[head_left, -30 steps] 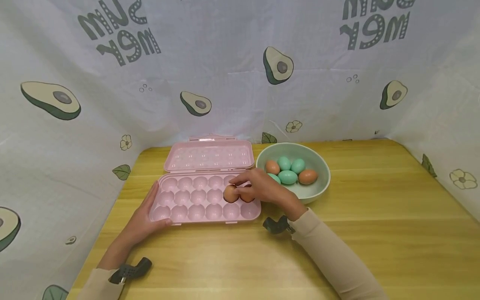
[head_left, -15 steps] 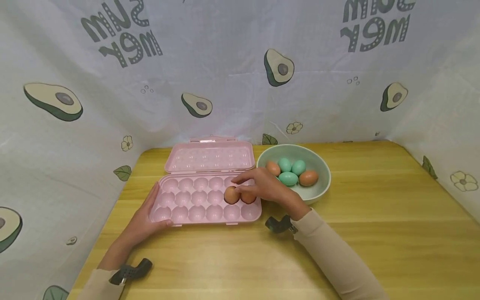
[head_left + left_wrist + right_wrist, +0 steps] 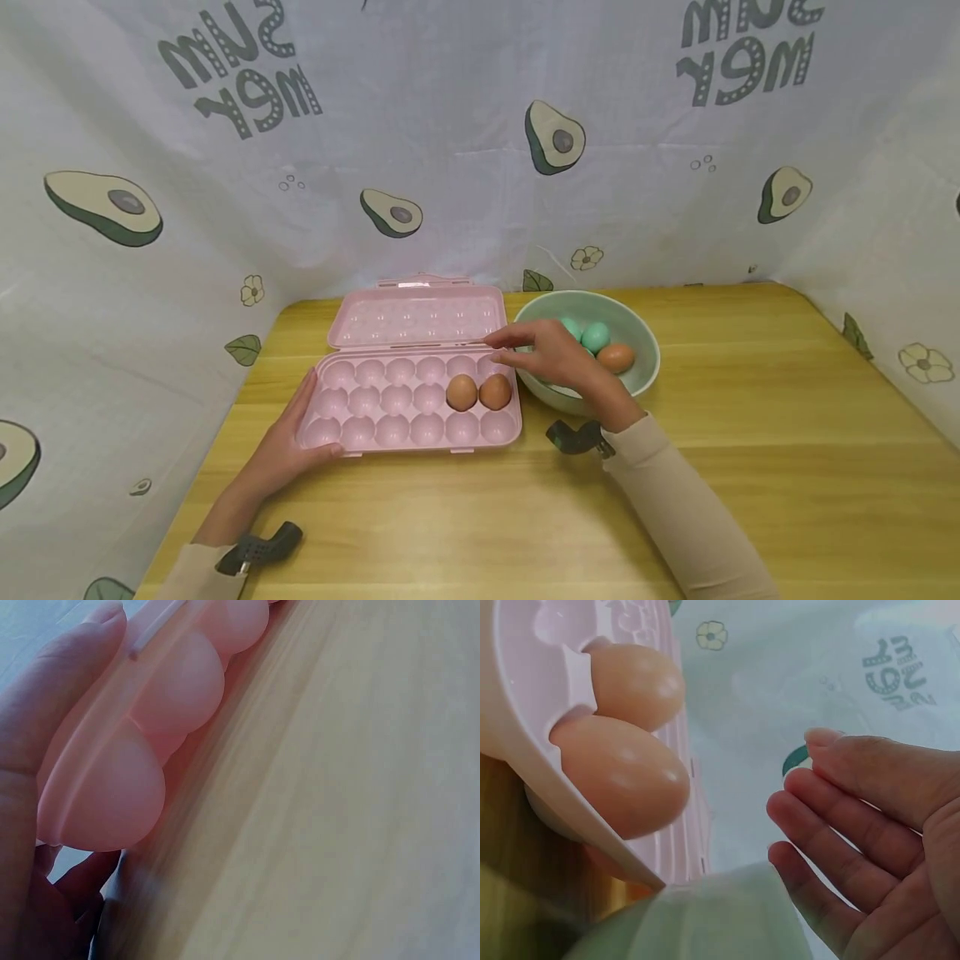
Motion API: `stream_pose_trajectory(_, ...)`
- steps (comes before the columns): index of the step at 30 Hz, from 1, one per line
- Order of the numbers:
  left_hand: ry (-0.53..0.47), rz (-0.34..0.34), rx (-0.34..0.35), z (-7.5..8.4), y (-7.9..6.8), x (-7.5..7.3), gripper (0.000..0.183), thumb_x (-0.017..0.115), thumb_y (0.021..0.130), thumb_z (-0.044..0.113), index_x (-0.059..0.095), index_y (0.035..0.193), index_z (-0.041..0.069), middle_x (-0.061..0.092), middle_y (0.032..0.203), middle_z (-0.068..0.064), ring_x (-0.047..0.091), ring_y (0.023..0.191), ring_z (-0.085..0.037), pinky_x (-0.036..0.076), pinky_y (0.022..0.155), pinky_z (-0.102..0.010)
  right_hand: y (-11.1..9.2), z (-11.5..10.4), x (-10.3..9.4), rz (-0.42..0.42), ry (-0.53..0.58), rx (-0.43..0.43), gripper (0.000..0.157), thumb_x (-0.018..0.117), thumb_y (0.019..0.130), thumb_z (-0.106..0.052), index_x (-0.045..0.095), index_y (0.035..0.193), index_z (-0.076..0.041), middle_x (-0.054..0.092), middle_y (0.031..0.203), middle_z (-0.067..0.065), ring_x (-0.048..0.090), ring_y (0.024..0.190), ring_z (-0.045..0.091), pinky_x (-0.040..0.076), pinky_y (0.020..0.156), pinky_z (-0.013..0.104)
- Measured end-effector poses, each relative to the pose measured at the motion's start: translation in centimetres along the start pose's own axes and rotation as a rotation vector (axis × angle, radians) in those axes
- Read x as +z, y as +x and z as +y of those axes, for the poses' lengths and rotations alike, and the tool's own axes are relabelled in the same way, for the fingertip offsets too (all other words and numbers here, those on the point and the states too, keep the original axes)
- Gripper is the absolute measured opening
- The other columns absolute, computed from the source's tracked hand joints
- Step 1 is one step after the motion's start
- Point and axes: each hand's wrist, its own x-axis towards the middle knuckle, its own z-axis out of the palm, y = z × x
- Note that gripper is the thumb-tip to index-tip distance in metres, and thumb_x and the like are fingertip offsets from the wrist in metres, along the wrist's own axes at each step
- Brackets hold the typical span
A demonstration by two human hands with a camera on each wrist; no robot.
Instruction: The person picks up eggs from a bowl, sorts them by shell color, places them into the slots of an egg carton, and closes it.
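Pale curtain [image 3: 465,196] printed with avocados, hung at twelve o'clock behind a wooden tabletop [image 3: 750,417]. Clock centred on the pink egg box [image 3: 408,412]: left hand [image 3: 279,446] at about eight, gripping the box's end, thumb on the front edge; likely to tip it if pulled. Lid [image 3: 420,321] open at twelve, perhaps apt to flop over if bumped. Two brown eggs [image 3: 462,392] side by side at three, in the middle row. Right hand [image 3: 555,357] near two, thumb and fingers parted, holding nothing, above the rim of the green bowl [image 3: 633,323]. Inside, partly hidden, green eggs [image 3: 596,337] and a brown egg [image 3: 617,358]; possible slip or roll from a loose pinch on smooth shell.
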Motion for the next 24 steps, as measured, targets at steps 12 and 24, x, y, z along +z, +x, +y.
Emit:
stream_pose_trajectory(12, 0.006, 0.002, -0.014, 0.1, 0.2, -0.1, 0.117, 0.084, 0.069, 0.03, 0.006, 0.157, 0.024, 0.008, 0.161, -0.011, 0.014, 0.143, -0.043, 0.018, 0.107, -0.067, -0.2, 0.4, -1.5, 0.032, 0.048, 0.036, 0.025, 0.071, 0.088, -0.017, 0.073, 0.111, -0.007, 0.072, 0.106, 0.011, 0.068, 0.099, 0.02, 0.053, 0.088, 0.041)
stream_pose_trajectory(24, 0.01, 0.009, 0.006, -0.2, 0.1, 0.0, 0.118, 0.085, 0.069, 0.028, 0.007, 0.157, 0.023, 0.009, 0.161, -0.011, 0.015, 0.142, -0.044, 0.019, 0.107, -0.067, -0.5, 1.2, -2.6, 0.067, 0.04, 0.061, 0.029, 0.071, 0.089, -0.02, 0.071, 0.115, -0.006, 0.07, 0.11, 0.011, 0.067, 0.099, 0.021, 0.054, 0.086, 0.037)
